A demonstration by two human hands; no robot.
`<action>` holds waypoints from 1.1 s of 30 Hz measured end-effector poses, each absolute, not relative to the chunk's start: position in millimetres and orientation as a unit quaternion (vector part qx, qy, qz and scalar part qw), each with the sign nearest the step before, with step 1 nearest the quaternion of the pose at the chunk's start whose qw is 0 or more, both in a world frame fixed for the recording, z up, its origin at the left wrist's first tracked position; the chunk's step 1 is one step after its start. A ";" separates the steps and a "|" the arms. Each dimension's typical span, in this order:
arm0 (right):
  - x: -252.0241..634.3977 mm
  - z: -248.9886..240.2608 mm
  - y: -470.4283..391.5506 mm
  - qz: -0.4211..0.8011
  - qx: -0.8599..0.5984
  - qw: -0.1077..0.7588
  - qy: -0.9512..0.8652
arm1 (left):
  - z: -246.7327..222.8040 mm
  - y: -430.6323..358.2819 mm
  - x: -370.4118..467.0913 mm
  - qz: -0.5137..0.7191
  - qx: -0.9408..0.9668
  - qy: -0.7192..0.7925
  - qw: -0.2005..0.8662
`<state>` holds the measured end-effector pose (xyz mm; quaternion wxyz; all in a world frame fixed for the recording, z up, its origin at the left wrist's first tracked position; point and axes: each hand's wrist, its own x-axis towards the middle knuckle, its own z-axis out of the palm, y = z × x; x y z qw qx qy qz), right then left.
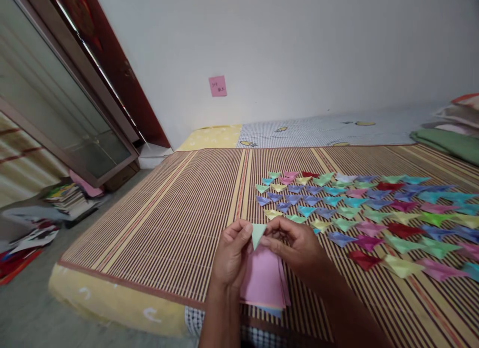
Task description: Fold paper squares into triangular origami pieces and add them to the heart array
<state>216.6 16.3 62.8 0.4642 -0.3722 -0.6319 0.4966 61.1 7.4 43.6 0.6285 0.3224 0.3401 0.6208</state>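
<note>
A small light green paper folded into a downward-pointing triangle (pixel 258 235) is held between my two hands. My left hand (pixel 232 253) pinches its left edge with thumb and fingers. On its other side, my right hand (pixel 294 243) is closed around the right corner, the fingertips partly hidden. Beneath the hands lies a stack of square paper sheets (pixel 264 280), pink on top with a blue edge showing at the bottom. To the right, rows of folded paper pieces (pixel 370 228) in green, blue, pink, red and yellow spread over the striped mat (pixel 179 213).
A pink note (pixel 217 86) is stuck on the white wall. Folded cloths (pixel 449 143) lie at the far right of the bed. Books (pixel 69 198) are piled at the left, near a glass-panelled door (pixel 71 88). The mat's front edge borders a yellow sheet (pixel 116 300).
</note>
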 end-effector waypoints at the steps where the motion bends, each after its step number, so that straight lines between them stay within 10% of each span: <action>1: 216.2 61.9 16.6 0.498 -0.372 0.468 -0.629 | 43.7 7.8 63.9 0.621 0.309 0.332 0.639; 14: 215.8 55.5 18.6 0.472 -0.365 0.508 -0.621 | 47.8 8.9 79.0 0.634 0.284 0.318 0.645; 25: 208.3 47.5 18.3 0.060 -0.461 0.538 -0.703 | 60.5 -4.5 99.5 0.625 0.462 0.463 0.427; 33: 206.8 51.3 13.4 0.163 -0.461 0.534 -0.689 | 60.0 -3.6 99.5 0.632 0.430 0.453 0.458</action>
